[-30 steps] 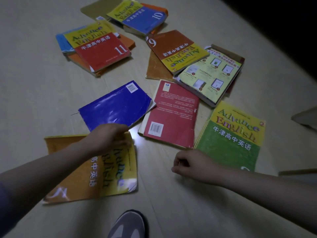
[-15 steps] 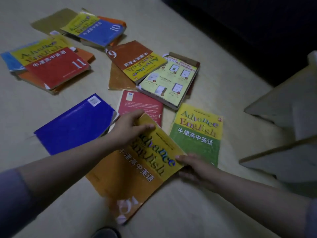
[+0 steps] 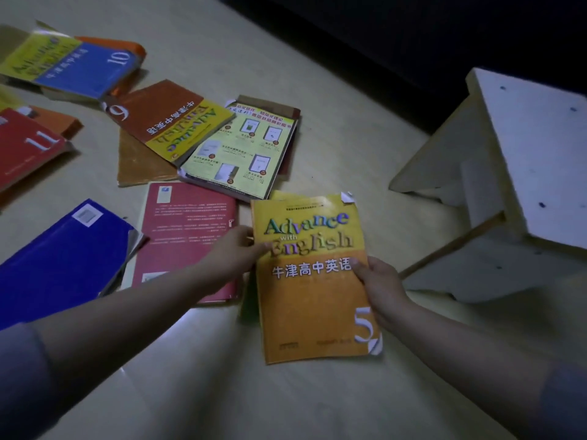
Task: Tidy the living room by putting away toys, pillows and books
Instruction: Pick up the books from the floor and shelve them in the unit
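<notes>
- The person is crouching over the scattered books and holding the orange book (image 3: 311, 290), the one marked 5, between both hands, cover up.
- The left hand (image 3: 233, 252) is pinching the book's left edge, thumb on the cover near the title. The right hand (image 3: 382, 285) is gripping the right edge a little lower, thumb laid over the cover and the fingers tucked beneath, out of sight.
- The book's long axis is running away from the person, leaning slightly to the left at the far end. Both hands are sitting at its long sides, so neither one is nearer than the other.
- A green book (image 3: 247, 300) is showing as a thin sliver under the left edge. In this dim light I cannot tell whether the orange one is resting on it or hanging just above. I am judging the next move as squaring the two into a stack.
- A red book (image 3: 187, 230) is lying just beside the left hand, with a blue book (image 3: 63, 255) further left, partly overlapping it.
- Further off, a yellow-green book (image 3: 244, 147), a brown book (image 3: 168, 122) marked 6 and a book marked 10 (image 3: 73, 65) are lying at odd angles, some overlapping.
- All of this is sitting on a pale floor (image 3: 333, 90), which is reflecting a soft patch of light near the person's arms.
- A white stool (image 3: 524, 154) is standing to the right, apart from the books, and the far side of the room is fading into darkness.
</notes>
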